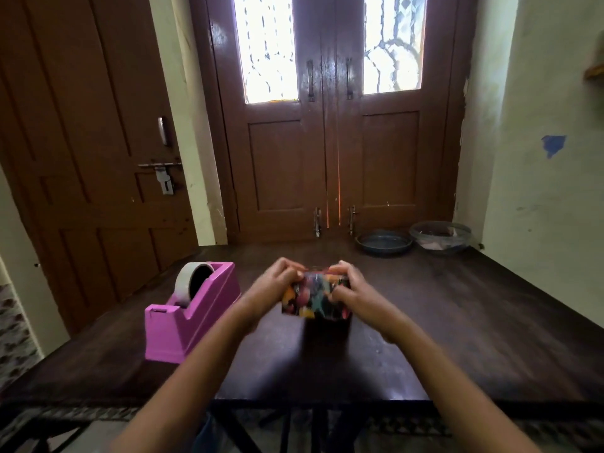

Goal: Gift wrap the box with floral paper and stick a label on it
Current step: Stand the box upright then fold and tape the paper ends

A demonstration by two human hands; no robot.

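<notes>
A small box [312, 300] covered in dark floral paper with bright orange, pink and blue shapes sits near the middle of the dark wooden table [457, 322]. My left hand [277, 284] grips its left top edge. My right hand [351, 289] grips its right top edge, fingers curled over the paper. Both hands are blurred. No label is visible in this view.
A pink tape dispenser [192, 312] with a roll of clear tape stands left of the box. At the table's far right are a dark round dish [384, 245] and a clear bowl [439, 237]. Brown wooden doors stand behind the table.
</notes>
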